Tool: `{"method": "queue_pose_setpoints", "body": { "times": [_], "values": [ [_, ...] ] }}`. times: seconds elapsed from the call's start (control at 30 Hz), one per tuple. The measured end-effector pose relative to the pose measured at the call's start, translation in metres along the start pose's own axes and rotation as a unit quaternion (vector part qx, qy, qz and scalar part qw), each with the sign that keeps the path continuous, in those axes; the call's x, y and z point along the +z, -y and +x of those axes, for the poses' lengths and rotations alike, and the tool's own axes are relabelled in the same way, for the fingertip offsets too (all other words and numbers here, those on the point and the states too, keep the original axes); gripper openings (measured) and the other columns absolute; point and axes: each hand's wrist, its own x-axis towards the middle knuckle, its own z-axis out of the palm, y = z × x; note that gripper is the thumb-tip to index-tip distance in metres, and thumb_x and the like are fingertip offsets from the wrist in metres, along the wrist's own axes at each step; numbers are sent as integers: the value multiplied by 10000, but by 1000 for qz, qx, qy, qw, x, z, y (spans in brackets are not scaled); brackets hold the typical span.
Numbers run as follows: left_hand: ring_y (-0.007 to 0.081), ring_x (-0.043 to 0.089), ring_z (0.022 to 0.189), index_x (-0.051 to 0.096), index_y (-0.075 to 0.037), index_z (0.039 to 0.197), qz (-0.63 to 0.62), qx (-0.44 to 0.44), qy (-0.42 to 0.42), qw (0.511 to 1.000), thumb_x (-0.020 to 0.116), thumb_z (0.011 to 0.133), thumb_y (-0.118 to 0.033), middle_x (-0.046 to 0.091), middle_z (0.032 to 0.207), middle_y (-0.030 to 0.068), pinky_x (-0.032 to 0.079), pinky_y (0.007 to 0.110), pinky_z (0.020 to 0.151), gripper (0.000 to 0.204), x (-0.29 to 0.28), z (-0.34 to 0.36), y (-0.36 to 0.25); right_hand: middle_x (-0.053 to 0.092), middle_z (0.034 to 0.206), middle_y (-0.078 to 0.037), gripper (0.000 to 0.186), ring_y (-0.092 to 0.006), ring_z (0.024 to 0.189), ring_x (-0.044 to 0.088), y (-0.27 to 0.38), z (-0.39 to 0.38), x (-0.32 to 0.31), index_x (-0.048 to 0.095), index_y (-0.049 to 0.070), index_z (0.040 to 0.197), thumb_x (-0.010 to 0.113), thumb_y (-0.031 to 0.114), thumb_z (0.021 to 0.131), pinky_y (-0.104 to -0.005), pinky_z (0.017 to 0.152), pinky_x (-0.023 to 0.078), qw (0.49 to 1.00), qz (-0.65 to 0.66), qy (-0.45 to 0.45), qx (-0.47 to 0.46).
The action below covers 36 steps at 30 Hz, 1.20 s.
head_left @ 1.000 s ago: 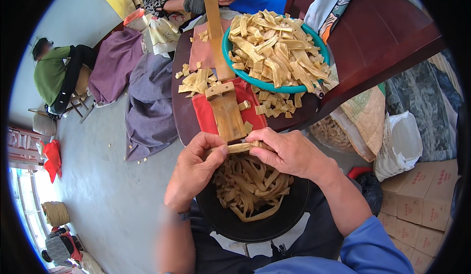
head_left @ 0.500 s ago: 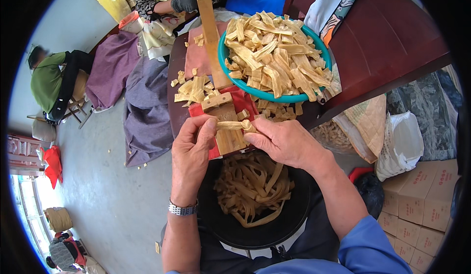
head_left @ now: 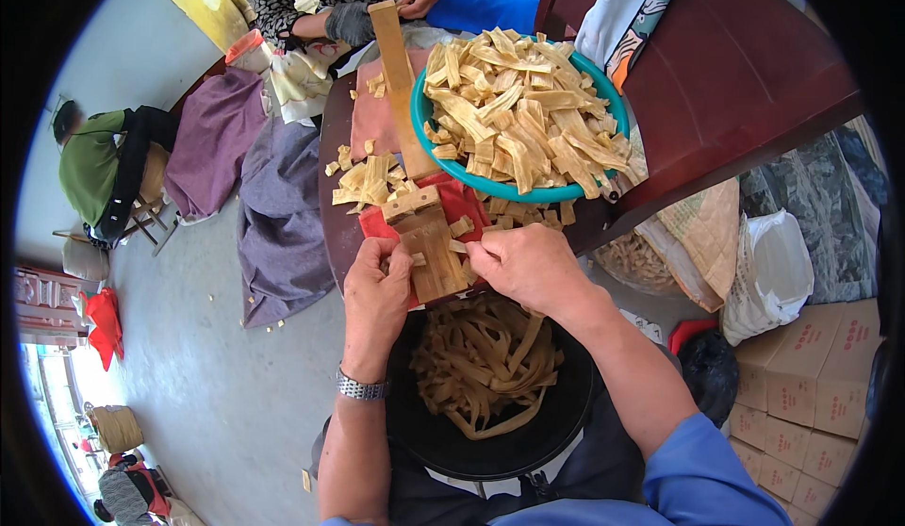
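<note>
My left hand [head_left: 375, 286] is closed at the left edge of a small wooden board [head_left: 432, 253] with a raised block at its far end. A pale bit of tan strip [head_left: 419, 260] shows at its thumb. Across the board, my right hand [head_left: 530, 267] pinches another pale end [head_left: 459, 246] between thumb and finger. No strip is visible across the wood between the hands; whether the two ends join is hidden. Below, a black basin [head_left: 401, 385] in my lap holds long, limp tan strips [head_left: 490, 361]. A teal basin [head_left: 523, 191] beyond is heaped with short, flat yellowish pieces [head_left: 528, 111].
Loose pieces [head_left: 372, 182] lie on the dark red table [head_left: 335, 139]. A longer wooden board [head_left: 391, 55] extends toward a person opposite [head_left: 353, 3], whose one hand is gloved. Cartons [head_left: 811, 366] and a white sack [head_left: 773, 267] stand right. Another person [head_left: 104, 163] sits far left.
The knotted strip held taut between my hands no longer shows across the gap. Both hands have come down to the board's sides, the right one moving a little farther right.
</note>
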Motion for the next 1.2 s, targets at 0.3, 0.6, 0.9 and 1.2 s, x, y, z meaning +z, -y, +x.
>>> {"method": "queue_pose_setpoints", "body": {
  "times": [0.3,0.6,0.9,1.2],
  "values": [
    [91,591,846,638,-11,1112,1,53,71,996,603,1027,-337,664,960,29,489,242,765,339,-18,-29,-15,626,719,-166,321,-363,696,647,13,-16,-12,627,30,816,626,311,971,-418,621,508,989,89,22,-120],
    [59,560,816,615,-32,1171,-76,79,85,990,696,952,-89,595,952,-15,481,213,750,240,-12,-27,-17,652,811,-103,160,-288,763,674,13,-12,6,676,38,1012,692,142,891,-393,667,549,969,38,-23,-243],
    [45,575,762,656,-17,1032,-87,4,37,996,681,952,-117,651,877,-13,483,209,696,130,-7,6,-13,657,822,-63,192,-235,805,667,-2,4,12,714,46,1003,657,68,821,-377,743,552,966,-84,-131,-204],
    [68,609,770,640,2,1009,12,7,40,999,658,980,-148,665,873,18,510,230,718,154,-12,-11,-2,638,847,-34,48,-211,896,638,-1,-8,10,710,87,817,663,84,812,-353,827,499,967,-169,-51,-185]
  ]
}}
